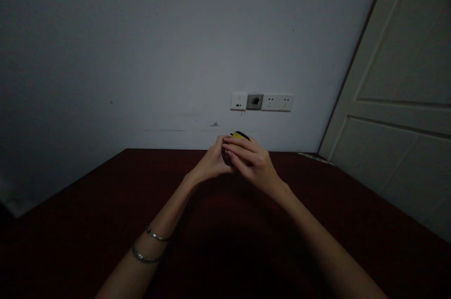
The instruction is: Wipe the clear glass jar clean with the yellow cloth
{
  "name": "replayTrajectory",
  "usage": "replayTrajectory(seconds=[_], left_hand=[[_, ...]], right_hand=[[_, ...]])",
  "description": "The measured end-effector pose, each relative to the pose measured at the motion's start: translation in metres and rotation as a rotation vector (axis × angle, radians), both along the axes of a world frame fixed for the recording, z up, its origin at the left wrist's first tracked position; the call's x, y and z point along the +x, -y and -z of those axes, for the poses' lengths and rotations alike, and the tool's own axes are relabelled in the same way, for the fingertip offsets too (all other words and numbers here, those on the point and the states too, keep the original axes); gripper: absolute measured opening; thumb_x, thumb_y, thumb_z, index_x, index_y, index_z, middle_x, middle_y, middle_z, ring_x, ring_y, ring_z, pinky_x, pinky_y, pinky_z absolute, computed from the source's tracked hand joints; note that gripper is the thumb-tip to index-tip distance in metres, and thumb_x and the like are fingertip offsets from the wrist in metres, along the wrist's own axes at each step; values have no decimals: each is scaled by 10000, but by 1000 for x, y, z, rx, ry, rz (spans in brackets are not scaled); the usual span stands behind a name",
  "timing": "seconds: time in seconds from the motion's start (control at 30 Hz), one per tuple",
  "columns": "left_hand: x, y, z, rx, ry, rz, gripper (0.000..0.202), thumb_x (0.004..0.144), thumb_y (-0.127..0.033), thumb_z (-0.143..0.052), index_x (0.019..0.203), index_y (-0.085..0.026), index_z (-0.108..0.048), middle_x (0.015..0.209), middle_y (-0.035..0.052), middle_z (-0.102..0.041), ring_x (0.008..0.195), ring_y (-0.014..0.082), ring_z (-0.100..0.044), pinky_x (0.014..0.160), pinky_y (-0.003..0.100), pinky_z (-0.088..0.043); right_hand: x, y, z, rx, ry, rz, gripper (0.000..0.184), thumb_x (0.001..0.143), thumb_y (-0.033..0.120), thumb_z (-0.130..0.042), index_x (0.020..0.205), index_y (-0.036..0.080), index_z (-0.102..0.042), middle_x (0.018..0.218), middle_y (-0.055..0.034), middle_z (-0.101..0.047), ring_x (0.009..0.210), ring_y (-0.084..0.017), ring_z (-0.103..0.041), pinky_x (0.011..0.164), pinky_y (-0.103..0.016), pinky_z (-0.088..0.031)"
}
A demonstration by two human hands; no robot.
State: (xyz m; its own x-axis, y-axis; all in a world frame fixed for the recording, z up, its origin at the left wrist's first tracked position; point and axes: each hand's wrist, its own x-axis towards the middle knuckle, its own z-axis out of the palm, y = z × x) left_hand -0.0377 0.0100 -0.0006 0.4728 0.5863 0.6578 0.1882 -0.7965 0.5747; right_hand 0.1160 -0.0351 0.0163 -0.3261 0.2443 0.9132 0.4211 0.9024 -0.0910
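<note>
Both my hands meet above the far part of a dark red table (105, 205). My right hand (254, 161) wraps its fingers round a small yellow and black object (240, 136), of which only the top edge shows. My left hand (212, 163) is closed against the same object from the left, fingertips touching it. The room is dim and most of the object is hidden behind the fingers, so I cannot make out what it is. Two thin silver bracelets (151, 245) sit on my left forearm.
A pale wall stands right behind the table, with a white socket strip (262, 101) just above the hands. A cream panelled door (401, 101) fills the right side. A thin flat item (314, 156) lies at the table's far right edge.
</note>
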Motion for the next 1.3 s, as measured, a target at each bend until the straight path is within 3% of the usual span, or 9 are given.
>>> replayTrajectory(seconds=[0.17,0.27,0.37,0.6,0.7,0.83,0.97,1.2,1.3], left_hand=[[3,11,-6,-36,-32,17,848,540,-313,-830,1226,-166,-353,1239,142,-512,1137,269,-526,988,445,-410],[3,15,-9,-62,-56,6,845,533,-325,-834,1215,-165,-361,1186,130,-547,1096,268,-552,970,457,-419],[2,13,-9,-46,-53,-7,835,534,-331,-829,1215,-170,-373,1189,130,-545,1095,274,-548,965,465,-417],[0,-4,2,-61,87,64,681,630,-238,-740,1183,-164,-349,1116,121,-576,984,232,-598,887,422,-473],[2,-7,6,-95,131,82,741,612,-245,-766,1212,-187,-335,1155,120,-558,1019,238,-590,910,437,-464],[5,-5,9,-118,171,77,869,520,-271,-839,1237,-220,-350,1259,123,-496,1148,276,-521,995,484,-406],[8,0,7,-161,228,95,894,479,-261,-856,1219,-233,-354,1246,114,-506,1144,278,-529,995,501,-408],[8,10,-5,-253,319,102,738,531,-220,-790,1141,-197,-374,1163,107,-569,1053,267,-596,914,458,-469],[8,11,-7,-268,305,113,756,518,-208,-800,1142,-197,-372,1190,113,-557,1064,265,-592,922,448,-465]], right_hand=[[6,-16,3,-313,-412,-61,202,854,259,-561,982,233,-716,1049,-56,-710,1006,-192,-644,937,-400,-494],[7,-20,4,-429,-503,-81,197,841,287,-583,966,221,-721,1034,-60,-716,992,-197,-653,933,-401,-497],[4,-15,4,-302,-416,-49,194,851,243,-568,974,225,-718,1038,-62,-711,1010,-192,-642,943,-398,-492],[0,2,3,101,166,9,333,852,162,-556,1170,234,-626,1211,-72,-636,1215,-235,-512,1073,-512,-358],[2,-2,4,65,51,-45,317,866,170,-538,1154,265,-632,1200,-56,-644,1167,-212,-556,1043,-492,-403],[4,-11,2,-168,-358,-97,221,870,228,-546,1025,272,-697,1131,-42,-679,1074,-181,-615,983,-418,-468],[5,-15,0,-368,-517,-149,204,851,286,-572,1000,260,-708,1104,-40,-696,1076,-183,-619,1004,-421,-452],[-4,1,3,-97,-287,-92,265,849,204,-557,1063,297,-684,1187,-27,-652,1108,-193,-596,987,-431,-467],[-4,1,3,-99,-347,-95,255,857,208,-549,1053,294,-688,1183,-28,-655,1118,-190,-592,1001,-426,-457]])
